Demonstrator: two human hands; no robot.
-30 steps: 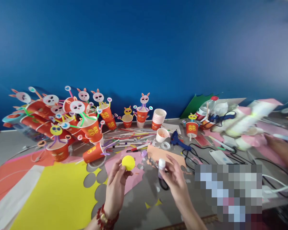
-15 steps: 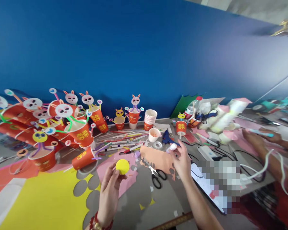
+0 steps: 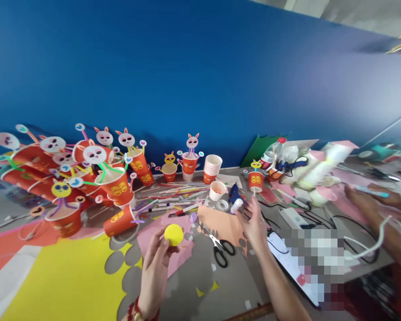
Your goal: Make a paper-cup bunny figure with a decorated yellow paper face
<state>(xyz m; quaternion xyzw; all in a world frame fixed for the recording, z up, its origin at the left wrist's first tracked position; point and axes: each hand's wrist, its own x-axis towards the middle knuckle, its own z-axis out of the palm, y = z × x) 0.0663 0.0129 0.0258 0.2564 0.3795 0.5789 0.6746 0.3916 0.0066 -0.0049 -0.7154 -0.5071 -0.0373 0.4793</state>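
Observation:
My left hand pinches a round yellow paper disc by its lower left edge, above a sheet of pink paper. To the right, my right hand has its fingers apart with nothing in them. Just left of its fingertips stands a white glue stick, nearly upright. Black-handled scissors lie between my hands, their blades over an orange paper sheet with cut edges. Behind the glue stick are a roll of clear tape and a dark blue glue gun.
Red paper cups with animal-face figures crowd the left side. A stack of cups stands near the blue wall. Yellow paper with round holes lies front left. A phone, cables and another person's hands are at right.
My right hand has let go of the glue stick, which has gone from tilted to nearly upright, and the fingers have drawn slightly away. My left hand still holds the yellow disc.

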